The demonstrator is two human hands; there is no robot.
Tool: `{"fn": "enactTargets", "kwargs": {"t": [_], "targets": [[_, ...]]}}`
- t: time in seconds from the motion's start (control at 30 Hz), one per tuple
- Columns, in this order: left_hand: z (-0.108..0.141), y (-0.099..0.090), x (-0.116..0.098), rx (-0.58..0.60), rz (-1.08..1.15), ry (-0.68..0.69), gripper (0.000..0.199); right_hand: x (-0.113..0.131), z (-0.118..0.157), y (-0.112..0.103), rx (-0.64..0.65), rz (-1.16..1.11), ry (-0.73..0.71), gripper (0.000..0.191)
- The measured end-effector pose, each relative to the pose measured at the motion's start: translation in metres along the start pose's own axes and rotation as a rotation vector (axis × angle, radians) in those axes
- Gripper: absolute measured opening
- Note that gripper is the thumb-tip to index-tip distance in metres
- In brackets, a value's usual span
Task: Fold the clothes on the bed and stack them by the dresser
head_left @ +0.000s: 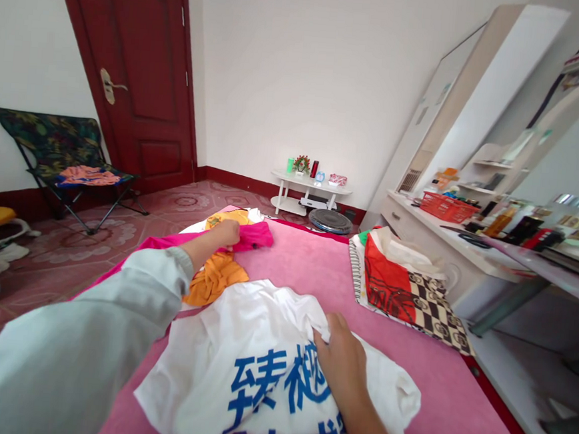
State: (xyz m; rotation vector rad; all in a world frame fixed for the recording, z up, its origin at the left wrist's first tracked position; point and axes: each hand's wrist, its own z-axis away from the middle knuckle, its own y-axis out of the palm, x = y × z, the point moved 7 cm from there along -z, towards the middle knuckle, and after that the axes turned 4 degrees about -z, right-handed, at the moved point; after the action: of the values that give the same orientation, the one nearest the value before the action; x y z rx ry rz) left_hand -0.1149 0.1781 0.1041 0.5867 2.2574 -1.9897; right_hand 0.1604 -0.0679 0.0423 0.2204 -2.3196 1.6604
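Note:
A white shirt [209,351] with large blue characters lies spread and wrinkled on the pink bed cover [306,258]. My right hand [341,355] is closed on a fold of it near the shirt's upper edge. Farther off on the left, my left hand [225,234] is closed on a bright pink garment [258,235], whose cloth trails left under my sleeve. Beneath and beside that hand lie an orange garment [219,278] and a yellow one [236,217].
Folded clothes, red and checkered [389,285], are piled at the bed's right edge. Beyond stands a dresser [448,236] with a red basket [448,207]. A folding chair [68,153] is at left, and a low white table [312,182] by the wall.

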Motion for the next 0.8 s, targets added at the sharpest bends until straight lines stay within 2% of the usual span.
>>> {"fn": "enactTargets", "kwargs": {"t": [0.13,0.2,0.27,0.37,0.47,0.53,0.63,0.73,0.8], "targets": [[-0.020,-0.044,0.026,-0.205,-0.003,-0.133,0.042,0.000,-0.001,0.000,-0.005,-0.004,0.006,0.012],[-0.020,-0.048,0.034,-0.297,-0.004,-0.159,0.048,0.000,-0.001,0.000,-0.004,-0.011,0.005,0.012],[-0.017,-0.029,0.042,-0.243,-0.032,-0.188,0.050,0.000,-0.001,0.001,0.001,-0.016,0.008,0.012],[-0.006,0.023,0.052,-0.009,-0.079,-0.193,0.060,-0.001,-0.001,0.001,0.002,-0.017,0.016,0.012],[0.007,0.056,0.056,0.075,-0.136,-0.141,0.073,-0.002,-0.001,0.001,-0.004,-0.013,0.014,0.012],[0.015,0.065,0.056,0.120,-0.193,-0.114,0.077,-0.002,-0.001,0.001,-0.008,-0.010,0.017,0.013],[0.036,0.069,0.048,0.177,-0.235,-0.059,0.079,-0.001,-0.001,0.000,-0.008,-0.028,0.024,0.015],[0.074,0.069,0.025,0.223,-0.172,0.085,0.072,-0.001,-0.002,-0.002,-0.013,-0.085,0.027,0.016],[0.104,0.066,0.007,0.212,-0.067,0.180,0.065,-0.004,-0.001,-0.003,-0.033,-0.162,0.032,0.017]]}}
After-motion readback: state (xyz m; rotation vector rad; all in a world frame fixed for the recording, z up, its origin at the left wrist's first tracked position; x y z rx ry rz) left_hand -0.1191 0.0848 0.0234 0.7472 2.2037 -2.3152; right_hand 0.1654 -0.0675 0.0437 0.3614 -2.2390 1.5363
